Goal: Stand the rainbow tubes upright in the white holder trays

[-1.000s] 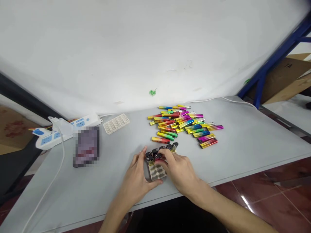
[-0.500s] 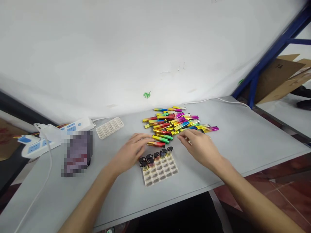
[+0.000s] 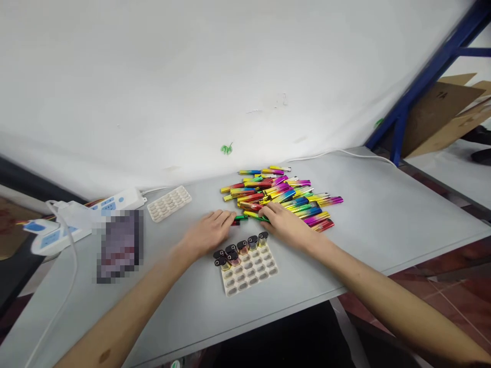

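Note:
Shiny multicoloured lighters [image 3: 284,194] lie in a loose pile on the grey table. At the pile's front edge my right hand [image 3: 282,222] has its fingers closed on a green and yellow lighter [image 3: 251,214]. My left hand [image 3: 210,231], left of the pile, has its fingers bent together over the ends of a green and a red lighter, which it partly hides. Just in front of my hands stands a pale tray [image 3: 249,276] with oval holes. Several black-topped lighters [image 3: 242,247] stand upright in its back rows.
Another pale tray [image 3: 169,203] lies at the back left. Beside it are a white power strip [image 3: 111,204] with cables and a pixelated dark object [image 3: 119,246]. A blue metal frame [image 3: 422,82] and cardboard boxes [image 3: 441,117] stand at the right.
My right hand has moved left to the front of the pile, uncovering lighters on the right. My left hand has come over the ends of the front lighters. The view has shifted slightly.

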